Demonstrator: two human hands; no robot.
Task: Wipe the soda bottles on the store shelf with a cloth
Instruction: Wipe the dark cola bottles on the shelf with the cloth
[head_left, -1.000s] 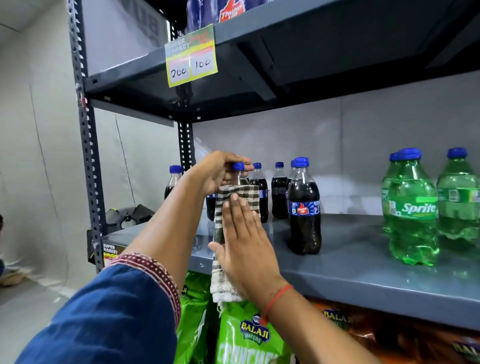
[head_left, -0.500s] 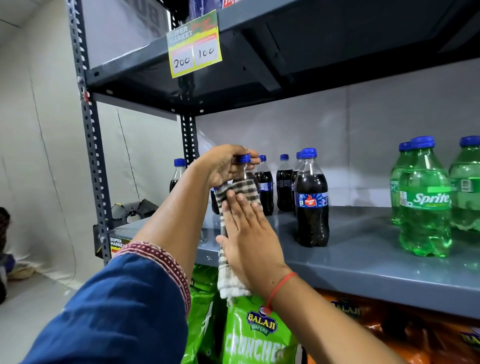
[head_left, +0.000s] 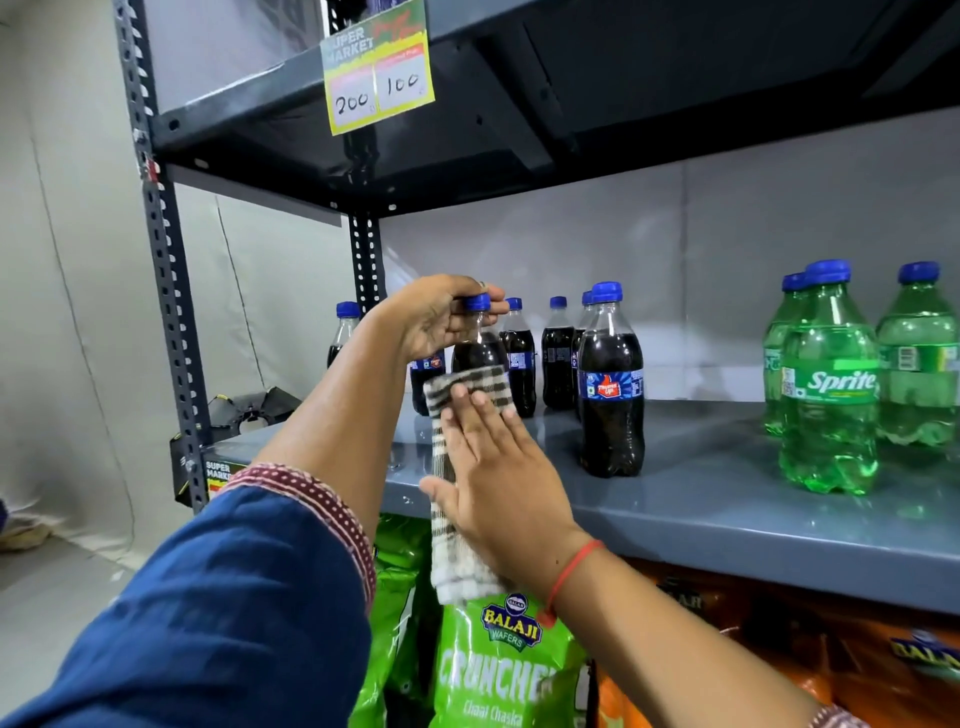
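While the left hand (head_left: 436, 317) pinches the blue cap (head_left: 477, 302) of a cola bottle (head_left: 479, 349) w/ thumb and fingertips, the right hand (head_left: 498, 462) lies flat on a striped cloth (head_left: 470, 387), fingers straight and together, pressing it vs. the bottle's front at about label height. So neither hand is closed round the cloth; it's just pinned by the palm and fingers, and its loose end hangs down past the shelf (head_left: 727, 525) edge, in front of the green snack bags (head_left: 498, 670) below.

The bottle stands near the front left of the shelf, upright as far as I can tell, its lower half hidden by cloth and hand. Behind and beside it are more cola bottles; one stands apart to the right (head_left: 612, 384), nearer the edge. Further right, well apart, are the green Sprite bottles (head_left: 830, 384).

Step in hand, I'd say: wiping the body of this one bottle, steadied by the cap. Task looks early on, since there are plenty of bottles on the shelf, though I can't tell which are already clean.

Next move prob. calls for sliding the cloth down or round the bottle while the left hand keeps it from tipping or turns it by the cap, to reach the back. Light pressure only; the bottle is near the edge, and a hard push could knock it into its neighbours.
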